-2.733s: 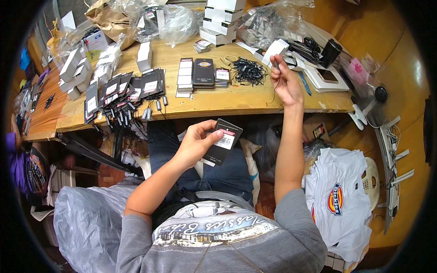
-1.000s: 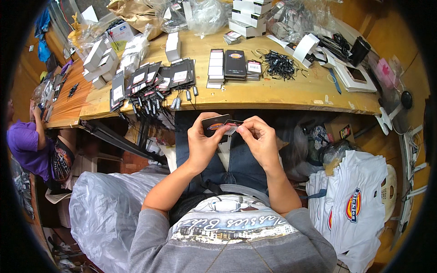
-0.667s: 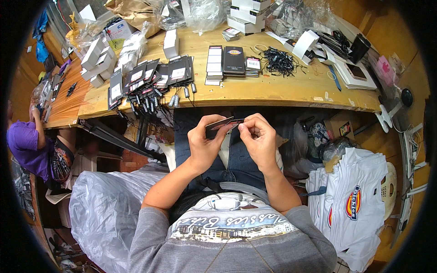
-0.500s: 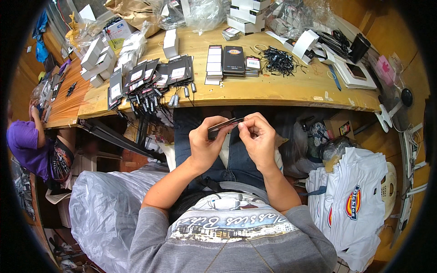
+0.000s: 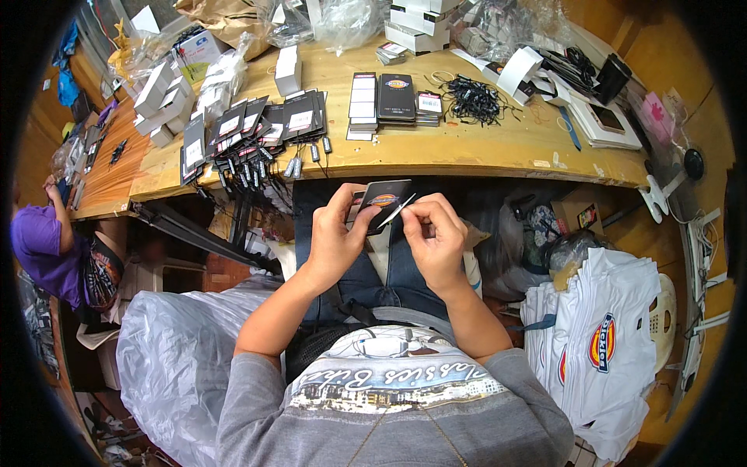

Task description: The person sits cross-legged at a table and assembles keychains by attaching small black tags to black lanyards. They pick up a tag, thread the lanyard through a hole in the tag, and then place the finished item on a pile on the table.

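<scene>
Over the lap, just short of the near edge of the bench (image 5: 467, 152), both hands meet on a small stack of black hang tags (image 5: 381, 204). The left hand (image 5: 336, 241) has its grip clamped on the stack, thumb on the top face and fingers beneath, so that the cards stay squared and raised toward the eyes rather than resting on the knees. The right hand (image 5: 436, 237) has its thumb and forefinger pinched together at the stack's right end, apparently on a thin white edge or strand there, though what it pinches is too small to tell. The stack's long axis runs roughly left to right, tilted up a little at the right, with its printed face turned upward; the free end points away from the left grip toward the right grip, which probably leaves that end open for fine work. Beyond the grips, on the bench, lies a fanned row of finished-looking black tags with white labels (image 5: 257, 128), their cords and small metal ends hanging over the near edge, likely laid that way to keep them from tangling. Farther out sit neat piles of tags (image 5: 393, 97) and a loose heap of black cords (image 5: 471, 101), within reach of the right hand. To the right of the grips, well below, a pile of folded white shirts (image 5: 599, 342) rests on a chair.
</scene>
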{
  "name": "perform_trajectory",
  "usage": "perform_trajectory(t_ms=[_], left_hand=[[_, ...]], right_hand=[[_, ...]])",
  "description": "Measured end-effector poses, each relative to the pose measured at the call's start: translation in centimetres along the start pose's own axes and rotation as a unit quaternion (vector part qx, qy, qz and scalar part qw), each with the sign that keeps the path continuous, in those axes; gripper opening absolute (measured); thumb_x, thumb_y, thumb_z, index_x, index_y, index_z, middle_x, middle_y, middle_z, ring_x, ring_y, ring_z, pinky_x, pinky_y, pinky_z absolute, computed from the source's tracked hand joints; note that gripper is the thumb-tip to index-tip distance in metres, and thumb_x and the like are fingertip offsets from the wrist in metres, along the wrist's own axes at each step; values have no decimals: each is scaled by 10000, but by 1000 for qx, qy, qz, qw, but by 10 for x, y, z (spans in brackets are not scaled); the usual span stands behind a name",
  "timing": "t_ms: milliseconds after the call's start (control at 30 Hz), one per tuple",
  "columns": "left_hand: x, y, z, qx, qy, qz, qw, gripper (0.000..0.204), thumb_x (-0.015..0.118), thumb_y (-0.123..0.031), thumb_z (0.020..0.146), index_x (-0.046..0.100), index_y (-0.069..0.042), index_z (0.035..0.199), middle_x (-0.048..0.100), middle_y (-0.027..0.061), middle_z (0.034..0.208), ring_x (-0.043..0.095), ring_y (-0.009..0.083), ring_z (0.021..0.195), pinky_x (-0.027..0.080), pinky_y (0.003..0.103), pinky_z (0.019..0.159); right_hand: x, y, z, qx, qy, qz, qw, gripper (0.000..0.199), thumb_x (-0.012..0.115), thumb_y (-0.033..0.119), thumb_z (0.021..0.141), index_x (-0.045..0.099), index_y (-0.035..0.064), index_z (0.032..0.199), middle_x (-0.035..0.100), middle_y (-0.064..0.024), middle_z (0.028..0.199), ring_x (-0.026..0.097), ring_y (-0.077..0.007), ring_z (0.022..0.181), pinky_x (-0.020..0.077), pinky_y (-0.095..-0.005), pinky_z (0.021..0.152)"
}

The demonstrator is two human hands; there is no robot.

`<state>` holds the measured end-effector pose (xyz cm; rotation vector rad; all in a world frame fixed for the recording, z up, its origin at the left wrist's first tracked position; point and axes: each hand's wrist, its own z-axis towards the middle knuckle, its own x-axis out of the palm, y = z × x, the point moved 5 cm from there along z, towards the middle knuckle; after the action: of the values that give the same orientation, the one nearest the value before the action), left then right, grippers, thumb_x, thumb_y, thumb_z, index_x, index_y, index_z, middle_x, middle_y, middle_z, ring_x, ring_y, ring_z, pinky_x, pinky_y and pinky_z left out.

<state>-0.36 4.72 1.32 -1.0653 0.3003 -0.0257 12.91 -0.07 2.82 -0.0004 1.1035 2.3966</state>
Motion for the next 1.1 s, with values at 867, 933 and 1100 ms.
perform_trajectory(t_ms=[867,933,1100], left_hand=[[-5,-31,4,68,38,-8,997,177,446,2,774,550,36,913,526,120,905,491,192,910,374,259,783],[-7,-23,4,16,10,-71,997,153,490,30,754,547,43,896,526,95,873,496,151,875,385,233,762],[0,-22,-1,15,-4,-149,989,131,522,71,718,551,36,842,539,76,857,532,106,779,441,196,661]], right_hand=[[-3,0,-2,-26,-14,-34,999,118,592,-37,646,486,5,674,492,-80,623,493,-163,480,383,-234,423],[0,2,-7,-57,-17,-50,997,131,609,-20,624,489,20,661,499,-78,622,488,-184,472,377,-258,422],[1,13,-5,-128,-22,-60,990,105,582,-50,652,495,-1,682,478,-56,617,425,-100,445,337,-208,387]])
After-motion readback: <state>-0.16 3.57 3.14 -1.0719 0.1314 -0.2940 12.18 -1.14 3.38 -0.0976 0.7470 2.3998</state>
